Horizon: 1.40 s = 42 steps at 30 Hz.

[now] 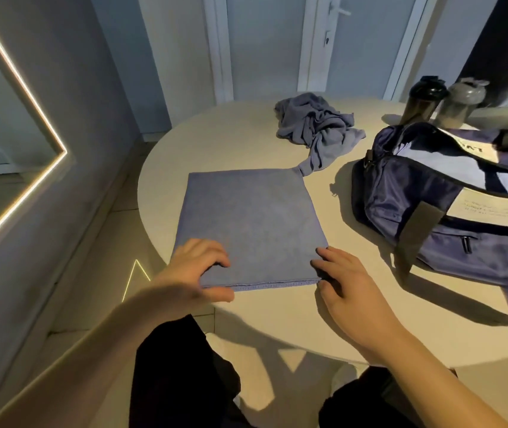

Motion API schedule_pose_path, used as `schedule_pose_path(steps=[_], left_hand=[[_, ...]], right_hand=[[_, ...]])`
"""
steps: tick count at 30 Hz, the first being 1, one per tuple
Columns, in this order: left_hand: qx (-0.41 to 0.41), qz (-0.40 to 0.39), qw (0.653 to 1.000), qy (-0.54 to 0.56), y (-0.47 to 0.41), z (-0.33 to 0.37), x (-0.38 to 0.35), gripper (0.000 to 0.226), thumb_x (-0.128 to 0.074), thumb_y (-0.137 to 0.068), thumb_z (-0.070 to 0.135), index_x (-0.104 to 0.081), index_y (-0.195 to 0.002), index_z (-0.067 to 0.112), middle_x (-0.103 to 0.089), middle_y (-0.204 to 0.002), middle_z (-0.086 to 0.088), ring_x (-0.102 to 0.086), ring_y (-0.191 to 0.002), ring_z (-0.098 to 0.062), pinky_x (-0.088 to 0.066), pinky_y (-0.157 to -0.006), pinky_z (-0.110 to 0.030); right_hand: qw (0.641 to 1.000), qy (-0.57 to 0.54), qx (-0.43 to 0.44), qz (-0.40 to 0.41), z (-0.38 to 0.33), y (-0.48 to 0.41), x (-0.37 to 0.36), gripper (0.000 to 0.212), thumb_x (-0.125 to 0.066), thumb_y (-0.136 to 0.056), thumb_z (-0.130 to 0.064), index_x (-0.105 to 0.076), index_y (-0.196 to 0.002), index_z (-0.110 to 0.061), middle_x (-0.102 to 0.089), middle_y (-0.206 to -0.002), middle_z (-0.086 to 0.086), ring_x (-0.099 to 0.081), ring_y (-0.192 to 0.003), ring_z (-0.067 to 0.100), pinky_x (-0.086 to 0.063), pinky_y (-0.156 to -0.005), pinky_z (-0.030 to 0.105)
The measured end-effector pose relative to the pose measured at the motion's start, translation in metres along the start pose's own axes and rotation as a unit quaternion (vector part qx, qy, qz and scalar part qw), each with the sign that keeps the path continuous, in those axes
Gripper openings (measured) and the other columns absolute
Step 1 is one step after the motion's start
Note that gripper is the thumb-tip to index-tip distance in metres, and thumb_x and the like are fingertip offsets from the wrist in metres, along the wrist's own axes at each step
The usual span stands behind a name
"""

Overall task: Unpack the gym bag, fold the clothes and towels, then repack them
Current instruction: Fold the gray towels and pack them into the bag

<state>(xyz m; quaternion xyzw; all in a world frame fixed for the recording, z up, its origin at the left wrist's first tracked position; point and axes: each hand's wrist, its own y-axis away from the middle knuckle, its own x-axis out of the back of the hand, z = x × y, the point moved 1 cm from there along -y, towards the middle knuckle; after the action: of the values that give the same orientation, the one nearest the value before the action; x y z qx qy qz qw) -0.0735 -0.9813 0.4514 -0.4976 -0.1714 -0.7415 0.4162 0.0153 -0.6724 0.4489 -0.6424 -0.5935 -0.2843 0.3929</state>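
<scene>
A blue towel [251, 223] lies folded flat in a rough square on the round white table [215, 143]. My left hand [198, 267] pinches its near left corner, fingers on top and thumb at the edge. My right hand [343, 282] grips the near right corner in the same way. A crumpled grey-blue cloth [317, 125] lies behind the towel, one end touching the towel's far right corner. The navy and white gym bag [441, 199] stands on the table's right side.
Two shaker bottles, one dark [422, 100] and one grey [459, 101], stand behind the bag. A lit mirror frame [30, 143] is on the left wall. My legs in dark trousers [181, 381] are below the table's near edge.
</scene>
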Motion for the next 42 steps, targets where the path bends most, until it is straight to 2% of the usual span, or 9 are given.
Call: schedule_pose_path(steps=[2,5,7,10,24,29,32,37,42], left_hand=[[-0.039,0.015,0.998,-0.049,0.021,-0.009,-0.004,0.069,-0.072,-0.073,0.071,-0.061,-0.125,0.027,-0.049,-0.132,0.016,-0.04,-0.124,-0.004,-0.03,-0.107,-0.024],[-0.045,0.079,0.994,-0.068,0.041,-0.015,-0.011,0.065,-0.096,-0.064,0.033,-0.067,-0.12,0.017,-0.058,-0.128,0.005,-0.05,-0.119,-0.016,-0.039,-0.103,-0.035],[-0.041,0.119,0.99,-0.067,0.047,-0.018,-0.012,0.053,-0.095,-0.066,0.018,-0.071,-0.113,0.012,-0.063,-0.123,0.002,-0.053,-0.115,-0.02,-0.04,-0.101,-0.031],[-0.045,0.16,0.984,-0.061,0.053,-0.022,-0.006,0.029,-0.072,-0.086,0.035,-0.074,-0.102,0.011,-0.067,-0.115,0.002,-0.057,-0.108,-0.018,-0.043,-0.096,-0.032],[0.027,0.226,0.973,-0.029,0.061,-0.031,-0.008,0.023,-0.067,-0.083,0.02,-0.075,-0.102,0.009,-0.068,-0.12,-0.002,-0.061,-0.113,-0.019,-0.051,-0.096,-0.048],[0.06,0.259,0.964,-0.03,0.067,-0.031,-0.008,0.023,-0.068,-0.084,0.014,-0.072,-0.105,0.007,-0.065,-0.122,0.006,-0.065,-0.113,-0.016,-0.055,-0.098,-0.041],[0.048,0.245,0.967,-0.054,0.064,-0.024,-0.008,0.023,-0.075,-0.085,-0.001,-0.07,-0.106,-0.007,-0.069,-0.12,-0.011,-0.071,-0.106,-0.027,-0.059,-0.093,-0.037],[0.135,0.363,0.901,0.194,0.059,-0.004,0.001,0.017,-0.061,-0.087,0.017,-0.066,-0.102,0.024,-0.069,-0.097,0.008,-0.067,-0.094,-0.015,-0.053,-0.086,-0.026],[0.12,0.383,0.876,0.267,0.053,0.012,0.011,0.019,-0.063,-0.097,0.006,-0.059,-0.098,0.024,-0.063,-0.083,0.007,-0.062,-0.075,-0.01,-0.05,-0.065,-0.016]], right_hand=[[1.0,-0.017,-0.01,0.011,0.003,0.001,-0.001,0.04,-0.054,-0.101,-0.019,-0.06,-0.14,-0.024,-0.046,-0.153,-0.011,-0.032,-0.144,0.009,-0.023,-0.117,0.024],[0.998,-0.039,-0.031,0.025,0.005,0.003,-0.002,0.038,-0.058,-0.1,-0.02,-0.062,-0.137,-0.024,-0.051,-0.148,-0.013,-0.037,-0.14,0.006,-0.026,-0.113,0.019],[0.998,-0.054,-0.038,0.023,0.006,0.005,-0.001,0.041,-0.061,-0.096,-0.014,-0.064,-0.135,-0.025,-0.052,-0.146,-0.014,-0.039,-0.136,0.004,-0.021,-0.107,0.006],[0.996,-0.075,-0.043,0.013,0.008,0.006,-0.001,0.049,-0.058,-0.088,-0.003,-0.066,-0.132,-0.024,-0.054,-0.143,-0.014,-0.041,-0.134,0.002,-0.02,-0.099,-0.003],[0.992,-0.097,-0.044,0.067,0.012,0.005,-0.006,0.028,-0.058,-0.097,-0.012,-0.074,-0.116,-0.025,-0.061,-0.134,-0.018,-0.049,-0.127,0.002,-0.04,-0.11,0.026],[0.981,-0.159,-0.054,0.097,0.009,0.008,-0.002,0.021,-0.058,-0.1,-0.021,-0.074,-0.104,-0.035,-0.061,-0.125,-0.028,-0.051,-0.119,-0.003,-0.043,-0.107,0.027],[0.969,-0.217,-0.058,0.104,0.006,0.01,0.002,0.024,-0.059,-0.099,-0.017,-0.073,-0.094,-0.036,-0.059,-0.129,-0.03,-0.046,-0.129,-0.003,-0.037,-0.111,0.03],[0.941,-0.311,-0.072,0.111,-0.005,0.018,0.008,0.023,-0.054,-0.103,-0.018,-0.07,-0.097,-0.034,-0.066,-0.126,-0.021,-0.052,-0.129,0.001,-0.043,-0.111,0.041],[0.95,-0.281,-0.052,0.125,-0.016,0.028,0.022,0.02,-0.054,-0.103,-0.02,-0.066,-0.097,-0.035,-0.07,-0.107,-0.017,-0.065,-0.097,0.009,-0.053,-0.081,0.032]])
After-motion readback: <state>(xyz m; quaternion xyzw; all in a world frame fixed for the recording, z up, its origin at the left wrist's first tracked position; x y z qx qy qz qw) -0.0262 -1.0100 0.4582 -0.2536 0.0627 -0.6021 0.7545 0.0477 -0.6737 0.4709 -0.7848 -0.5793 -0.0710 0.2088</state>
